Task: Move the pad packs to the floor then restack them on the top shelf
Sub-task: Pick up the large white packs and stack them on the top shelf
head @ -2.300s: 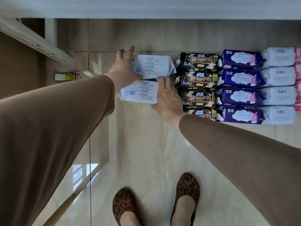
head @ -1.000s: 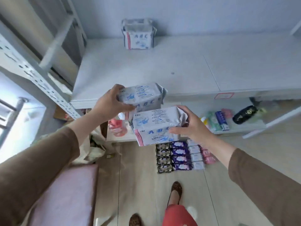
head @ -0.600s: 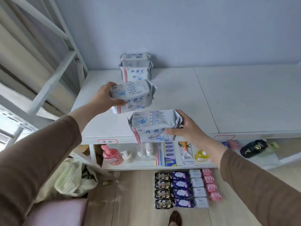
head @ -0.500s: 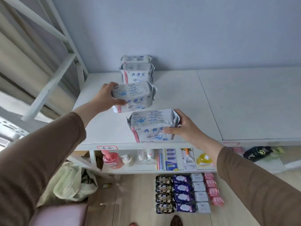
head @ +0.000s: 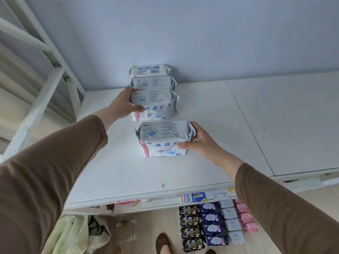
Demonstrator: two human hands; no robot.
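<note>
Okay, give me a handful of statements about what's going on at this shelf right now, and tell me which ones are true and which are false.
1. Each hand holds one white ABC pad pack. True: the left hand grips the farther pack, the right hand the nearer pack.
2. The top shelf holds no other packs. False: two more white packs sit at the back by the wall.
3. Pad packs lie in rows on the floor. True.
4. The floor packs are all white. False: black, purple, white and pink packs show.
5. The person wears brown sleeves. True.
</note>
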